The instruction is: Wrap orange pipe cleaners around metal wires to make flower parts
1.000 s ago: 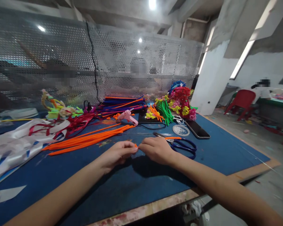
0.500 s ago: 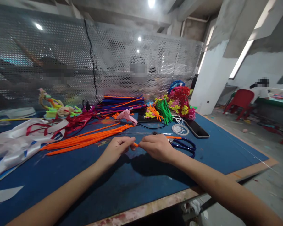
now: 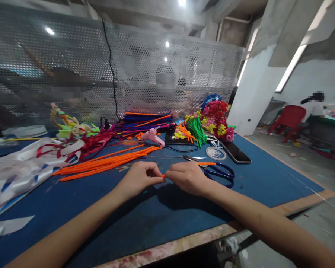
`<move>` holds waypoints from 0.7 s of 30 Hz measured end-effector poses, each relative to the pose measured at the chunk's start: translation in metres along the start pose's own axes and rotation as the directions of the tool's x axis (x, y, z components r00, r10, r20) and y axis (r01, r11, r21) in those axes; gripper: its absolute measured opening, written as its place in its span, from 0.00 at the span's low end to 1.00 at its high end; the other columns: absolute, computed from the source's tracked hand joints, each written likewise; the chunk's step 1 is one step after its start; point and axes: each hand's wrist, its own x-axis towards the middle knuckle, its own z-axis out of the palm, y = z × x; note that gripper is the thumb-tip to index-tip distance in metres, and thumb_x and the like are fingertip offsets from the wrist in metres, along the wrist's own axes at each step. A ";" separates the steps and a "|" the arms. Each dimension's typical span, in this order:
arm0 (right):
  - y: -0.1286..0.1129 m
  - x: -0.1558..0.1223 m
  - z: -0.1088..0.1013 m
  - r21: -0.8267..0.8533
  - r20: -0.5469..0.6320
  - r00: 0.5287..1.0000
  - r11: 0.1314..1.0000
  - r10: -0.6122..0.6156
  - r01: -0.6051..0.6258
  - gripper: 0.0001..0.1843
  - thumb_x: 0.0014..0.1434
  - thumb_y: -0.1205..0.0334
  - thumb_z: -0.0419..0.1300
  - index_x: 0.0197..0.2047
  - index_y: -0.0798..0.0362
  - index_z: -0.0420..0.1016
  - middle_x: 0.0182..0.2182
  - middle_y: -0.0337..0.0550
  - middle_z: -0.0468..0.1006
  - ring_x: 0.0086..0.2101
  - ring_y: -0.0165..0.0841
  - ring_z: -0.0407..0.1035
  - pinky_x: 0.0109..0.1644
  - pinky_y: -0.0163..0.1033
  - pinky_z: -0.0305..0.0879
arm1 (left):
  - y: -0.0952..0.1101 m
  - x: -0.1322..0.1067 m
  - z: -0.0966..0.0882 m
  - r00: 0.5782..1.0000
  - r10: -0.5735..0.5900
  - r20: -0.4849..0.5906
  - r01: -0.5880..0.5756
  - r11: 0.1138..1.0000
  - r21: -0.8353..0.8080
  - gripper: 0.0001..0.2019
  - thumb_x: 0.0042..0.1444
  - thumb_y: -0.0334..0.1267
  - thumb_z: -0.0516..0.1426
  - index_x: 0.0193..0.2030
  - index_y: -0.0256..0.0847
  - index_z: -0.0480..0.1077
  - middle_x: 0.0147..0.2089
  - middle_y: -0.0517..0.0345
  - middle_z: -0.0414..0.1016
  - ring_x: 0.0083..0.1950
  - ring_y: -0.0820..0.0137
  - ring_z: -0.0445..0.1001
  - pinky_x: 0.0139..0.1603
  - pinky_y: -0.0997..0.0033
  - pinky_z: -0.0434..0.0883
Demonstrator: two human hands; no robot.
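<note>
My left hand (image 3: 139,178) and my right hand (image 3: 185,176) meet over the blue table mat (image 3: 162,219), fingertips pinched together on a short orange pipe cleaner piece (image 3: 163,175). Only its small orange tip shows between the fingers. Just behind my right hand lie blue-handled scissors (image 3: 217,171) with another short orange piece (image 3: 206,163) on them. A long bundle of orange pipe cleaners (image 3: 106,162) lies to the left behind my left hand.
A pink glue gun (image 3: 153,137), a stack of coloured pipe cleaners (image 3: 145,121), pipe-cleaner flowers (image 3: 216,117), a round bead tin (image 3: 215,153) and a phone (image 3: 236,152) sit at the back. White and red ribbons (image 3: 30,160) cover the left. A perforated metal screen (image 3: 128,74) stands behind. A person sits far right by a red chair (image 3: 287,119).
My hands stay pinched on the orange piece with small finger shifts; the left fingers have closed in tighter against the right. The view has shifted slightly.
</note>
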 end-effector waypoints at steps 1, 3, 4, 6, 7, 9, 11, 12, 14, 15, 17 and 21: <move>-0.001 0.000 0.000 -0.020 -0.010 1.000 1.000 -0.015 0.015 0.13 0.61 0.70 0.46 0.31 0.53 0.69 0.25 0.37 0.69 0.25 0.26 0.60 0.28 0.34 0.49 | 0.000 -0.001 0.000 0.999 0.040 -0.030 -0.038 0.997 0.073 0.09 0.44 0.39 0.61 0.20 0.37 0.69 0.21 0.61 0.71 0.24 0.72 0.67 0.26 0.76 0.61; -0.001 0.000 0.000 -0.055 -0.033 0.999 0.998 -0.035 0.033 0.13 0.61 0.70 0.46 0.30 0.53 0.68 0.24 0.37 0.68 0.24 0.26 0.59 0.27 0.35 0.48 | 0.001 -0.004 0.001 0.986 0.137 -0.091 -0.115 0.970 0.212 0.08 0.46 0.38 0.59 0.21 0.37 0.70 0.23 0.61 0.71 0.25 0.73 0.66 0.26 0.76 0.59; -0.001 -0.001 0.000 -0.072 -0.045 0.998 0.997 -0.040 0.036 0.13 0.61 0.70 0.46 0.30 0.53 0.68 0.23 0.37 0.68 0.24 0.26 0.58 0.27 0.35 0.48 | 0.001 -0.004 0.002 0.979 0.173 -0.105 -0.142 0.956 0.257 0.07 0.47 0.38 0.58 0.22 0.38 0.70 0.24 0.61 0.71 0.26 0.73 0.66 0.26 0.76 0.58; 0.000 -0.001 -0.003 -0.114 -0.055 0.996 0.992 -0.068 0.061 0.13 0.62 0.70 0.46 0.31 0.53 0.68 0.24 0.37 0.68 0.25 0.27 0.58 0.27 0.35 0.47 | 0.000 -0.003 0.004 0.980 0.176 -0.091 -0.146 0.952 0.269 0.07 0.48 0.38 0.57 0.24 0.38 0.72 0.24 0.61 0.71 0.27 0.74 0.65 0.27 0.76 0.58; 0.000 -0.001 -0.005 -0.141 -0.055 0.994 0.986 -0.096 0.087 0.12 0.62 0.70 0.46 0.31 0.53 0.68 0.24 0.37 0.68 0.25 0.27 0.58 0.27 0.36 0.46 | -0.001 -0.002 0.004 0.988 0.143 -0.064 -0.124 0.964 0.237 0.08 0.49 0.39 0.57 0.24 0.37 0.72 0.24 0.61 0.71 0.26 0.74 0.65 0.27 0.76 0.58; 0.000 0.000 -0.011 -0.203 -0.047 0.984 0.967 -0.169 0.156 0.12 0.63 0.68 0.47 0.32 0.53 0.68 0.25 0.37 0.69 0.25 0.28 0.57 0.26 0.37 0.44 | -0.003 0.001 0.005 0.998 0.053 0.015 -0.054 0.990 0.133 0.12 0.49 0.41 0.56 0.22 0.36 0.71 0.21 0.60 0.70 0.24 0.74 0.64 0.26 0.77 0.58; 0.000 0.000 -0.016 -0.250 -0.044 0.966 0.939 -0.253 0.235 0.11 0.63 0.67 0.49 0.30 0.54 0.68 0.25 0.37 0.70 0.25 0.28 0.56 0.26 0.38 0.42 | -0.006 0.004 0.006 0.995 -0.027 0.100 0.025 0.999 0.022 0.15 0.48 0.43 0.56 0.19 0.35 0.70 0.19 0.60 0.68 0.21 0.76 0.62 0.24 0.77 0.56; -0.001 0.000 -0.018 -0.266 -0.046 0.956 0.926 -0.289 0.267 0.11 0.63 0.68 0.49 0.30 0.54 0.68 0.25 0.38 0.70 0.25 0.28 0.56 0.26 0.38 0.42 | -0.007 0.004 0.006 0.988 -0.063 0.138 0.067 0.997 -0.024 0.15 0.48 0.44 0.56 0.18 0.35 0.69 0.18 0.60 0.67 0.20 0.77 0.59 0.22 0.77 0.54; -0.001 0.000 -0.020 -0.287 -0.051 0.936 0.903 -0.347 0.319 0.11 0.62 0.69 0.50 0.29 0.54 0.69 0.26 0.38 0.71 0.25 0.28 0.55 0.26 0.39 0.42 | -0.007 0.002 0.005 0.970 -0.131 0.206 0.155 0.983 -0.100 0.16 0.48 0.45 0.57 0.18 0.34 0.70 0.16 0.61 0.65 0.17 0.79 0.54 0.18 0.77 0.49; -0.001 0.000 -0.021 -0.296 -0.052 0.928 0.894 -0.368 0.338 0.11 0.62 0.69 0.50 0.29 0.54 0.69 0.27 0.39 0.71 0.25 0.28 0.55 0.26 0.39 0.42 | -0.006 0.001 0.005 0.959 -0.161 0.234 0.198 0.970 -0.141 0.16 0.48 0.45 0.57 0.19 0.34 0.70 0.16 0.61 0.65 0.16 0.80 0.52 0.17 0.77 0.47; -0.001 -0.001 -0.021 -0.314 -0.049 0.919 0.880 -0.391 0.357 0.09 0.61 0.69 0.51 0.31 0.55 0.70 0.29 0.39 0.72 0.25 0.28 0.56 0.26 0.39 0.42 | -0.005 -0.002 0.004 0.937 -0.205 0.283 0.278 0.928 -0.247 0.16 0.46 0.46 0.59 0.20 0.34 0.70 0.18 0.61 0.66 0.15 0.81 0.51 0.17 0.77 0.45; 0.002 -0.002 -0.022 -0.345 -0.048 0.915 0.866 -0.400 0.361 0.07 0.60 0.69 0.52 0.34 0.55 0.70 0.32 0.39 0.73 0.26 0.27 0.56 0.26 0.38 0.42 | -0.003 -0.003 0.004 0.898 -0.248 0.364 0.406 0.785 -0.467 0.16 0.41 0.47 0.63 0.22 0.33 0.71 0.22 0.61 0.66 0.17 0.84 0.50 0.17 0.80 0.46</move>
